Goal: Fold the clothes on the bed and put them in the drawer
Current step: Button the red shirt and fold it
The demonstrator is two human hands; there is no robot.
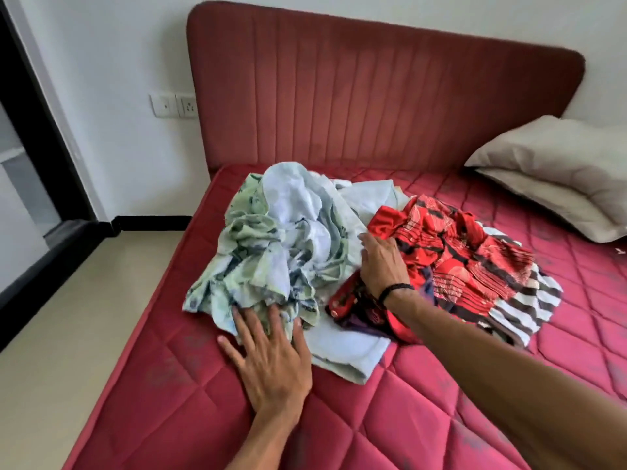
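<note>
The clothes sit in a loose heap on the bed, roughly mid-mattress and a little short of the padded red headboard. Nothing in the heap is folded. The side of the heap away from the pillow is a crumpled pale green and light blue garment, bunched high, with a flat light blue piece spreading out from under it toward the foot of the bed. The side nearer the pillow is a red patterned garment, and beneath its far edge lies a brown-and-white striped cloth.

The left hand lies flat on the mattress at the near edge of the green garment — fingers straight and spread, tips just touching or slipping under the fabric, gripping nothing. The right hand, with a dark band at the wrist, rests on the heap where the red garment meets the blue one; its fingers press into the cloth, but whether they curl round a fold I cannot tell.

A beige pillow lies well apart from the heap, up by the headboard. On the wall beside the headboard are two white sockets.
</note>
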